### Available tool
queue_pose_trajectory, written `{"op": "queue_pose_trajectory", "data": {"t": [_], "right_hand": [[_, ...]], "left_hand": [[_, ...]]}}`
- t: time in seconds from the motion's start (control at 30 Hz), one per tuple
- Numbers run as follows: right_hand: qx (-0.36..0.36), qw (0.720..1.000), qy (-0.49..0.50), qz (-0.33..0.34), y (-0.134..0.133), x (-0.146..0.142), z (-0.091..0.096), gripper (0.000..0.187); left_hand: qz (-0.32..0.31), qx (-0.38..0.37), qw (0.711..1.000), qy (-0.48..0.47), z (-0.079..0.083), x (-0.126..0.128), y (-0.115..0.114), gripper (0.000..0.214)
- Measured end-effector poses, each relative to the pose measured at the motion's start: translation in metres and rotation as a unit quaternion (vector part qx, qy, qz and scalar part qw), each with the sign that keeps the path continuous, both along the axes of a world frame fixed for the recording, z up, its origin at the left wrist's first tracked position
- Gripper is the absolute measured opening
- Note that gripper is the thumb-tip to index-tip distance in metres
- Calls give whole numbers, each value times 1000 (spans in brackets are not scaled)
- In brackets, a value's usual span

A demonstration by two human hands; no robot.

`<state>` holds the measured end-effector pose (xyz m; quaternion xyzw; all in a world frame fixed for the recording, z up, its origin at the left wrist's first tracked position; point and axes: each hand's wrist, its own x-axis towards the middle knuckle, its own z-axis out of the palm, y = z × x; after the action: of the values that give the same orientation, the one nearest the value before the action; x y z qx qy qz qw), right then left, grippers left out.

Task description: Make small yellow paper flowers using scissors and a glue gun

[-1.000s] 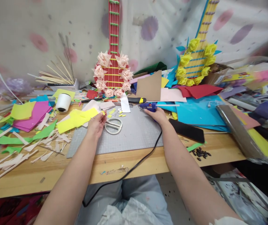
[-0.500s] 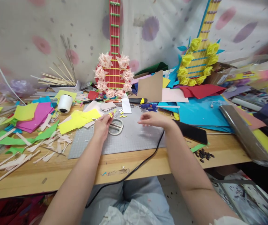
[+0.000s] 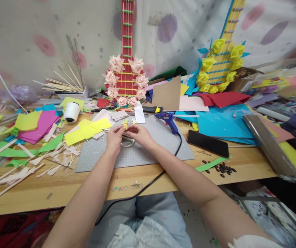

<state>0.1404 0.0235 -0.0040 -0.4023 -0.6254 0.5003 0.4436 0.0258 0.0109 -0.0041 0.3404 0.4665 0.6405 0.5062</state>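
My left hand (image 3: 113,139) pinches a small yellow piece (image 3: 125,126), seemingly folded paper, above the grey cutting mat (image 3: 93,155). The fingertips of my right hand (image 3: 140,135) meet it from the other side, closed on the same piece. Scissors (image 3: 128,144) with grey handles lie under both hands, and their middle is covered. Just beyond the fingers are a strip of white paper (image 3: 139,113) and a few tiny yellow bits. Off to the right, a blue glue gun (image 3: 169,120) rests on the mat with a glue stick in its back.
Yellow paper (image 3: 88,132), a white roll (image 3: 71,112) and paper scraps (image 3: 21,177) spread leftward. On the right are a black phone (image 3: 207,143), dark beads (image 3: 224,168) and blue sheets (image 3: 222,122). Behind stand red (image 3: 126,77) and yellow (image 3: 218,69) guitar-shaped crafts. A black cord (image 3: 142,189) crosses the table edge.
My right hand has moved left from near the glue gun to the yellow piece at my left hand. The glue gun's handle and the phone show fully now.
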Motion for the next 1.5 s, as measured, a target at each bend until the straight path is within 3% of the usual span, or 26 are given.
{"op": "queue_pose_trajectory", "data": {"t": [0.27, 0.47, 0.67, 1.0, 1.23, 1.37, 1.5], "right_hand": [[48, 993, -71, -78, -5, -3, -4, 15], [49, 993, -69, -76, -7, -2, -3, 12], [-41, 998, 34, -34, -4, -2, -4, 11], [-129, 985, 111, 29, -7, 2, 7, 23], [-84, 994, 75, 8, -6, 0, 2, 24], [-1, 999, 4, -36, -8, -1, -1, 19], [94, 985, -120, -76, -13, 0, 0, 19]], "left_hand": [[-10, -16, 999, 34, 5, 1, -2, 21], [-37, -33, 998, 24, 5, -1, -2, 26], [-107, -16, 994, 5, 4, -6, -1, 28], [-97, -1, 995, 1, 4, -2, -4, 29], [-88, 11, 996, -3, 3, -1, -3, 25], [-63, 13, 998, -3, 2, -1, -2, 24], [-57, -1, 998, -11, 3, 0, -2, 23]]}}
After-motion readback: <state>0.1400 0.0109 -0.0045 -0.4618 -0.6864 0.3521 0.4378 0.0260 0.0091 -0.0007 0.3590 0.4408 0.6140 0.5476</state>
